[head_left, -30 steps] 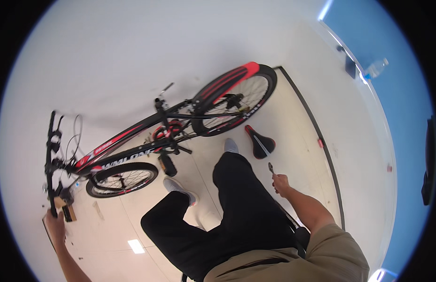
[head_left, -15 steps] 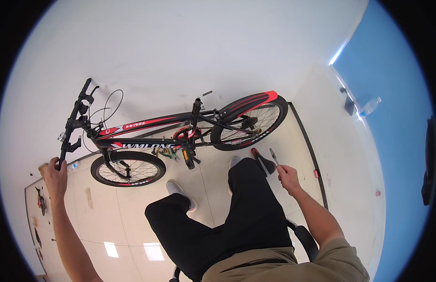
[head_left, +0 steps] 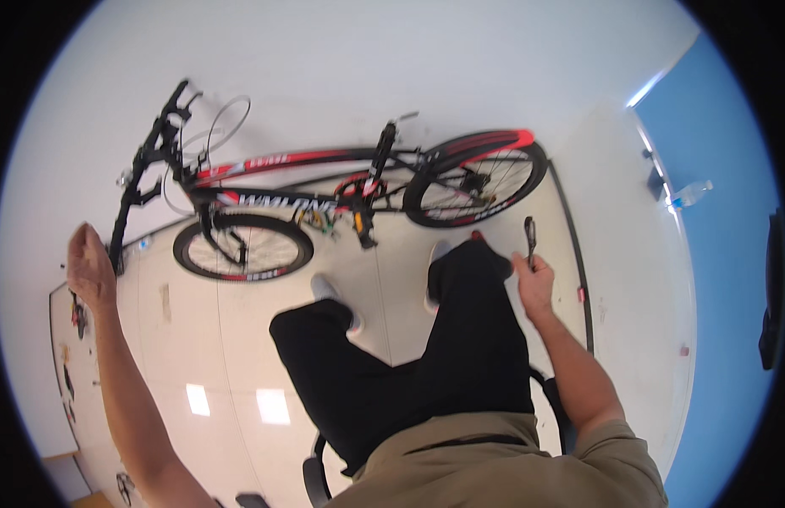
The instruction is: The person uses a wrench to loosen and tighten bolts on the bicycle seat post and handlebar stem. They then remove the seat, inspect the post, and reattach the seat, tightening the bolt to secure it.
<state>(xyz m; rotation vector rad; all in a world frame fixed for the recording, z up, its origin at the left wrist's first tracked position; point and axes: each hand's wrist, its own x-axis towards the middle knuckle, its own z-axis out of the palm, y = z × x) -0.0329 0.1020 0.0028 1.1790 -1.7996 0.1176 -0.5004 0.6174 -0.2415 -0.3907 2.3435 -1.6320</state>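
Plainly, the left hand [head_left: 91,269] was flat, fingers together, at nine o'clock beside the handlebar [head_left: 137,182], the bike [head_left: 380,161] stood at eleven, and at three the right hand [head_left: 536,284] held a wrench [head_left: 529,230] in curled fingers.

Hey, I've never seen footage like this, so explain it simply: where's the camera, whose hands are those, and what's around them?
There's no machine here: the left hand and right hand are a person's own. The fisheye camera sits on that person's head, looking down, so straight edges bend near the rim. A black and red bicycle stands on the pale floor beside a white wall. The left hand is by the lower end of the handlebar; whether they touch is hard to tell. The right hand holds a slim tool, perhaps a wrench.
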